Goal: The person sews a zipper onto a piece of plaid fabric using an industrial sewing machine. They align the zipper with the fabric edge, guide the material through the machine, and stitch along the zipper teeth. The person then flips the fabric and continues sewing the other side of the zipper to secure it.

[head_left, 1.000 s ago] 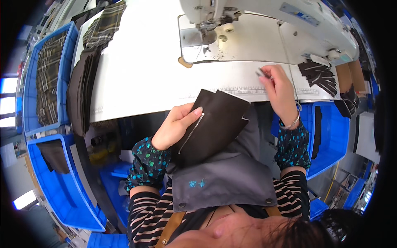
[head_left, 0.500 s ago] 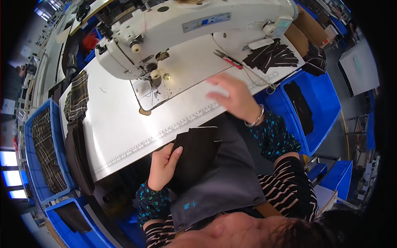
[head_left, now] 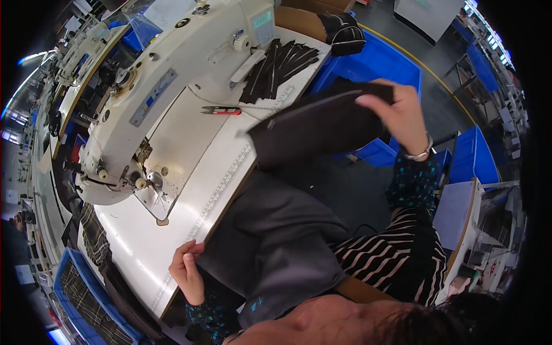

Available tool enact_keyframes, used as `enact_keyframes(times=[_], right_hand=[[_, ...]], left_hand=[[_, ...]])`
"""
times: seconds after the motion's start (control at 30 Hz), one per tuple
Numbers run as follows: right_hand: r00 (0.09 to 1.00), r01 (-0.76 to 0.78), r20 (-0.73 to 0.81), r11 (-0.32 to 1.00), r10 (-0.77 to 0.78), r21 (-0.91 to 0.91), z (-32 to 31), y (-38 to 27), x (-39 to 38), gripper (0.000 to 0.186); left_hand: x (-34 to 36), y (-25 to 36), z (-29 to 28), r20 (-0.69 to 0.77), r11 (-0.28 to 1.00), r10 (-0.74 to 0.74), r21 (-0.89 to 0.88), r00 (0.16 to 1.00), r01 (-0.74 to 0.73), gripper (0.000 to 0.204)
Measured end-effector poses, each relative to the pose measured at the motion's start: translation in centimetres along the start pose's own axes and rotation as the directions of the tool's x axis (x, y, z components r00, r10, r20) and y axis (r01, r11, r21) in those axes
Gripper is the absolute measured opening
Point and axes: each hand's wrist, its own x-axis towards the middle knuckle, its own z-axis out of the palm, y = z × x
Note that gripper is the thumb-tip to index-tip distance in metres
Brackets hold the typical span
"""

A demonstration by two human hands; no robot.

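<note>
My right hand grips the far right end of a dark brown fabric piece, thumb on top. The piece stretches leftward over the front edge of the table, with a pale line running along its upper part; its left end is blurred. Near the table's front edge, at the lower left, my left hand is empty, its fingers loosely bent and the thumb apart. The white sewing machine stands on the white table. Beyond the fabric, a blue bin is partly hidden by it.
Red-handled thread snips lie on the table by a cord. Dark strips are heaped at its far right, beside a black pouch. At the left, plaid cloth hangs near a blue crate of plaid pieces. A ruler strip follows the front edge.
The view has turned rightward. My left hand no longer holds the dark fabric it gripped earlier. My right hand, empty before, now grips a dark fabric piece; whether it is the same one I cannot tell.
</note>
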Motion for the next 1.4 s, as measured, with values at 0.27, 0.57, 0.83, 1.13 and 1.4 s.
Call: enact_keyframes(times=[0.27,0.57,0.83,1.13,1.4], right_hand=[[0.949,-0.275,-0.314,0.506,0.008,-0.818,-6.8,11.7,-0.9,0.023],[0.818,-0.511,-0.574,0.520,0.049,-0.685,-6.1,30.4,-3.6,0.039],[0.861,0.326,-0.088,0.676,-0.502,-0.661,8.6,14.6,9.0,0.013],[0.806,0.545,0.309,0.428,-0.505,-0.721,16.2,12.1,18.3,0.010],[0.800,0.589,-0.034,0.796,-0.598,-0.135,15.9,3.2,10.9,0.022]], left_hand=[[3.0,-2.6,0.2,-0.158,0.992,-0.127,-0.026,0.979,0.125,0.040],[2.9,-3.0,0.1,-0.181,0.991,-0.123,-0.070,0.976,0.112,0.041],[2.6,-3.3,0.0,-0.190,0.992,-0.117,-0.071,0.975,0.105,0.040],[2.1,-3.3,0.4,-0.220,0.994,-0.097,-0.065,0.971,0.084,0.038],[2.4,-2.1,0.2,-0.185,0.989,-0.130,-0.087,0.974,0.116,0.023]])
